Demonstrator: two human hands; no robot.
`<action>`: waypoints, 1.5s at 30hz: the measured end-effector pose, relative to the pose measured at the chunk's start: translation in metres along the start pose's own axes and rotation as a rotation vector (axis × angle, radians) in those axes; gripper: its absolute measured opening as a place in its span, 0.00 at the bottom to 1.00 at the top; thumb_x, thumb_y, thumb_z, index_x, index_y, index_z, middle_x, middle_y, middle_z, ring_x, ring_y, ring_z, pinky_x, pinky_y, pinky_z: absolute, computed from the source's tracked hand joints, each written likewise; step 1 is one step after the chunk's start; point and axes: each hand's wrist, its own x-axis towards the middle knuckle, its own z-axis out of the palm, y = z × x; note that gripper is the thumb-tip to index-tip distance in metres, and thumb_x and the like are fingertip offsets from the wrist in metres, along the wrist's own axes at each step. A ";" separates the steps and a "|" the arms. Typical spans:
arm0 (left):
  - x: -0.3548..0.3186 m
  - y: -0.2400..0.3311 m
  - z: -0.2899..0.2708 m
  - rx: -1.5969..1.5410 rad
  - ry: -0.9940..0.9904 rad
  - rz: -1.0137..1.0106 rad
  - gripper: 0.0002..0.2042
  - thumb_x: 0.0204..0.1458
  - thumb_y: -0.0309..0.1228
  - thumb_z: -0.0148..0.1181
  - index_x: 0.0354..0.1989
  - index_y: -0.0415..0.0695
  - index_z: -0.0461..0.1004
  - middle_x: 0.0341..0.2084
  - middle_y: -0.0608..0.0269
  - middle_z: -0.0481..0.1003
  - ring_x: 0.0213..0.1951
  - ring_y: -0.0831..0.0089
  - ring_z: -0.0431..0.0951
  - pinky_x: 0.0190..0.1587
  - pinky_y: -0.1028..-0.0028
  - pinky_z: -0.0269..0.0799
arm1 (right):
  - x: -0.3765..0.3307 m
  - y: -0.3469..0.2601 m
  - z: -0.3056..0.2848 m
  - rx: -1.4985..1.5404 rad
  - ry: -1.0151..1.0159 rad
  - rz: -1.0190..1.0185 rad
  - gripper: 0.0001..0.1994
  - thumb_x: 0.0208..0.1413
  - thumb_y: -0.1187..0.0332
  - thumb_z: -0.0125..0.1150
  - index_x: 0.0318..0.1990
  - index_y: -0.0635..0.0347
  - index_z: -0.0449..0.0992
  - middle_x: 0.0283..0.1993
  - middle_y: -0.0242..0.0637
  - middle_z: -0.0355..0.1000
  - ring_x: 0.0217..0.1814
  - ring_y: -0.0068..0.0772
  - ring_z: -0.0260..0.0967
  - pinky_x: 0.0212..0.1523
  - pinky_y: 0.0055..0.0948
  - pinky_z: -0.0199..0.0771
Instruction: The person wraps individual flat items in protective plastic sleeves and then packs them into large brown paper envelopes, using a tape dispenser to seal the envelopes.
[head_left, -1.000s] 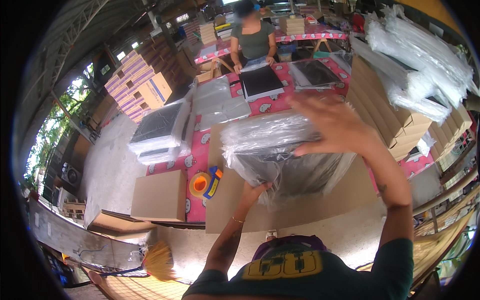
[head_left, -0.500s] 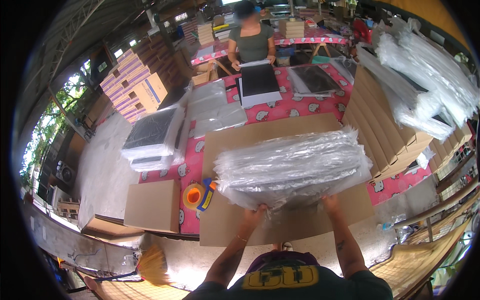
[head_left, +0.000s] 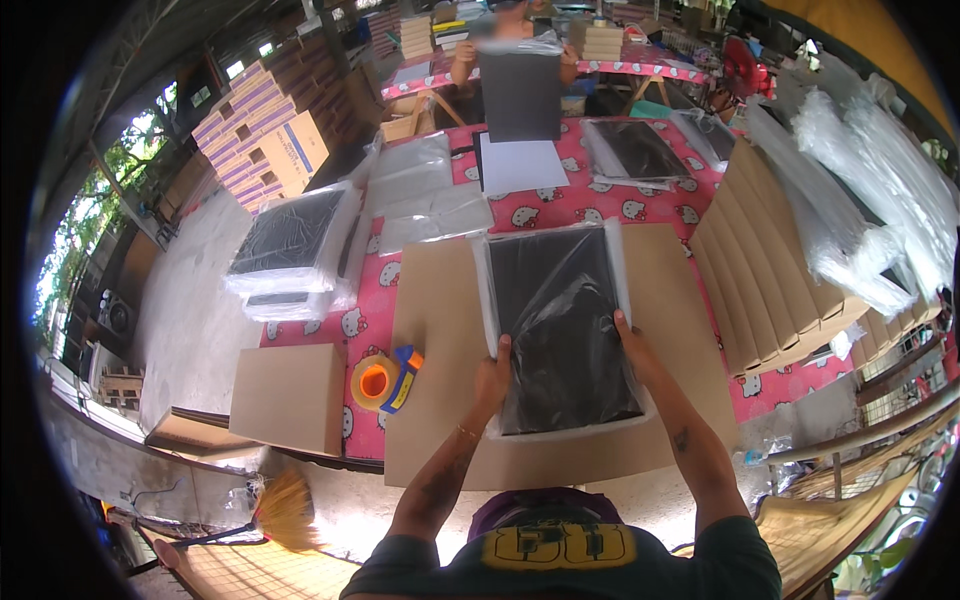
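Hands (head_left: 490, 382) grasping plastic-wrapped black bundle (head_left: 556, 320) by both sides; cartons (head_left: 296, 152) bear printed lettering, shirt (head_left: 560, 572) yellow print.

Glossy plastic wrap (head_left: 562, 315), matt cardboard (head_left: 436, 320)

this looks like a packing workshop, open to greenery (head_left: 125, 142) at one side, with a bare concrete floor (head_left: 190, 320), long cloth-covered tables (head_left: 555, 203), piled cartons (head_left: 255, 140), a tape dispenser (head_left: 403, 382), plastic-wrapped bundles (head_left: 865, 190) and another person (head_left: 464, 66) working opposite.
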 end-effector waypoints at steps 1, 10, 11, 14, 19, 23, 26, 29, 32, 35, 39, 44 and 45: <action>0.013 -0.016 -0.002 0.047 0.006 -0.017 0.45 0.55 0.70 0.41 0.22 0.27 0.75 0.15 0.45 0.72 0.26 0.56 0.77 0.34 0.56 0.70 | 0.004 0.002 0.014 -0.002 -0.027 0.043 0.59 0.49 0.21 0.42 0.59 0.85 0.62 0.57 0.61 0.67 0.62 0.49 0.64 0.63 0.39 0.60; 0.010 -0.033 -0.001 0.135 0.039 -0.021 0.45 0.55 0.70 0.40 0.34 0.27 0.78 0.30 0.32 0.77 0.40 0.44 0.80 0.45 0.55 0.71 | 0.007 0.023 0.017 0.019 -0.167 0.234 0.56 0.50 0.25 0.48 0.65 0.79 0.56 0.68 0.59 0.59 0.70 0.51 0.56 0.67 0.43 0.56; 0.006 -0.027 -0.003 0.143 0.045 -0.008 0.45 0.55 0.69 0.41 0.37 0.28 0.78 0.32 0.32 0.77 0.42 0.44 0.79 0.46 0.55 0.70 | 0.003 0.017 0.014 0.026 -0.171 0.252 0.54 0.51 0.27 0.51 0.66 0.77 0.56 0.68 0.57 0.59 0.70 0.50 0.56 0.67 0.42 0.56; 0.020 -0.045 -0.009 0.183 0.129 -0.077 0.41 0.56 0.66 0.46 0.42 0.30 0.78 0.37 0.33 0.77 0.48 0.49 0.78 0.51 0.57 0.68 | 0.010 0.013 0.014 0.129 -0.264 0.242 0.47 0.51 0.37 0.60 0.65 0.73 0.60 0.66 0.51 0.63 0.67 0.47 0.60 0.65 0.41 0.59; 0.015 -0.057 -0.029 -0.179 -0.065 0.331 0.32 0.54 0.57 0.56 0.39 0.32 0.79 0.32 0.49 0.78 0.40 0.64 0.76 0.46 0.63 0.69 | 0.000 0.001 0.004 0.196 -0.280 0.215 0.37 0.49 0.51 0.69 0.60 0.70 0.68 0.59 0.47 0.71 0.61 0.45 0.66 0.60 0.42 0.63; 0.018 -0.045 -0.020 -0.258 -0.109 -0.016 0.20 0.50 0.43 0.61 0.31 0.33 0.79 0.22 0.61 0.74 0.27 0.71 0.72 0.34 0.68 0.68 | -0.004 0.003 -0.005 0.092 -0.204 0.098 0.36 0.49 0.51 0.70 0.59 0.70 0.69 0.57 0.47 0.71 0.63 0.45 0.64 0.61 0.44 0.61; 0.007 -0.035 -0.017 -0.293 -0.061 0.069 0.17 0.47 0.40 0.63 0.29 0.33 0.79 0.20 0.65 0.73 0.26 0.74 0.71 0.31 0.70 0.67 | -0.001 0.011 -0.010 0.074 -0.230 0.069 0.37 0.49 0.50 0.70 0.59 0.71 0.69 0.57 0.47 0.71 0.62 0.44 0.64 0.61 0.44 0.60; 0.002 -0.025 -0.021 -0.256 -0.034 -0.008 0.16 0.47 0.38 0.64 0.31 0.33 0.79 0.26 0.63 0.75 0.30 0.74 0.72 0.36 0.71 0.67 | -0.003 0.008 -0.007 0.065 -0.239 0.068 0.36 0.49 0.53 0.71 0.58 0.74 0.68 0.55 0.50 0.71 0.59 0.45 0.67 0.57 0.46 0.64; 0.002 -0.026 -0.022 -0.246 -0.046 -0.052 0.15 0.47 0.38 0.63 0.30 0.34 0.80 0.27 0.64 0.75 0.32 0.75 0.72 0.38 0.72 0.67 | -0.002 0.009 -0.005 0.065 -0.259 0.045 0.36 0.50 0.54 0.71 0.58 0.75 0.68 0.54 0.51 0.72 0.57 0.46 0.69 0.55 0.48 0.66; 0.004 -0.028 -0.020 -0.235 -0.039 -0.034 0.15 0.48 0.37 0.64 0.32 0.34 0.79 0.26 0.65 0.74 0.32 0.76 0.71 0.37 0.74 0.66 | 0.003 0.011 -0.008 0.070 -0.311 0.028 0.33 0.53 0.54 0.69 0.58 0.73 0.68 0.55 0.47 0.72 0.58 0.39 0.67 0.56 0.40 0.65; 0.009 -0.035 -0.016 -0.270 -0.024 0.032 0.16 0.48 0.36 0.64 0.39 0.35 0.78 0.30 0.66 0.75 0.31 0.75 0.71 0.36 0.72 0.67 | -0.002 0.010 -0.010 0.044 -0.377 -0.038 0.35 0.55 0.47 0.65 0.60 0.69 0.67 0.57 0.47 0.70 0.59 0.39 0.66 0.58 0.39 0.65; 0.007 -0.048 -0.067 0.328 0.629 0.288 0.24 0.52 0.45 0.65 0.49 0.37 0.76 0.36 0.49 0.78 0.38 0.55 0.76 0.42 0.62 0.71 | 0.019 0.049 -0.090 -0.309 0.367 -0.284 0.40 0.52 0.40 0.61 0.62 0.67 0.67 0.64 0.55 0.63 0.64 0.51 0.63 0.62 0.51 0.63; 0.000 -0.046 -0.087 0.555 0.587 0.390 0.31 0.51 0.48 0.65 0.57 0.39 0.70 0.43 0.42 0.75 0.45 0.46 0.75 0.47 0.58 0.71 | 0.024 0.065 -0.127 -0.575 0.510 -0.143 0.38 0.53 0.41 0.61 0.62 0.65 0.67 0.66 0.54 0.61 0.66 0.53 0.61 0.63 0.54 0.61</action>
